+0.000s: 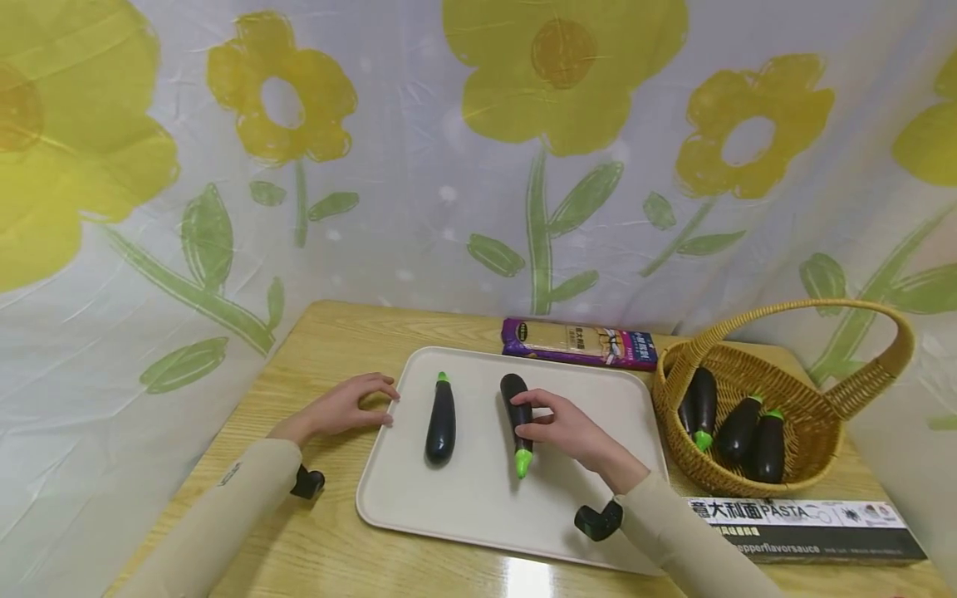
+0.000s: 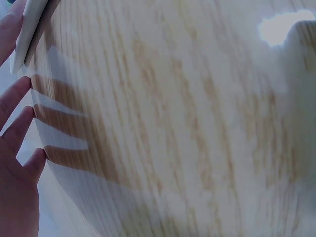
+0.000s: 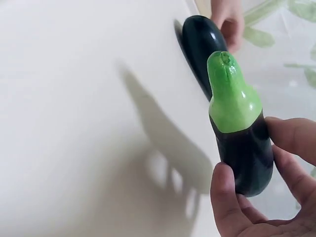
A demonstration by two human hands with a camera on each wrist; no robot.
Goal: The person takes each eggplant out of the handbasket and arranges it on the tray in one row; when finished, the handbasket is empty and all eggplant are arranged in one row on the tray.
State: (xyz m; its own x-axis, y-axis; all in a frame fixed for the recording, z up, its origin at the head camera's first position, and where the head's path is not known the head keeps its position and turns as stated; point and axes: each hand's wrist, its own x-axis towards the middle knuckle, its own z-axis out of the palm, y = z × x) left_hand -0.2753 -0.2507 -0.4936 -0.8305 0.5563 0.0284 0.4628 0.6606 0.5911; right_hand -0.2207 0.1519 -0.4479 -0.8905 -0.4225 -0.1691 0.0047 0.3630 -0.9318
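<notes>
My right hand (image 1: 566, 429) pinches a dark eggplant (image 1: 516, 407) between thumb and fingers over the beige tray (image 1: 478, 515). Its green stem end points toward me, and in the right wrist view the eggplant (image 3: 244, 148) casts a separate shadow, so it is held off the tray. A second eggplant (image 1: 441, 423) lies on the tray's left part, stem end away from me. At the tray's left edge my left hand (image 1: 350, 407) has its fingers spread loosely. In the left wrist view, several fingertips of that hand (image 2: 17, 182) are by the wooden table, one digit at the tray rim.
A wicker basket (image 1: 811, 453) with a tall handle stands right of the tray, holding several eggplants (image 1: 768, 447). Behind the tray lies a purple pasta packet (image 1: 579, 342). A black and white pasta box (image 1: 807, 531) lies in front of the basket. A flowered curtain (image 1: 419, 208) hangs behind the table.
</notes>
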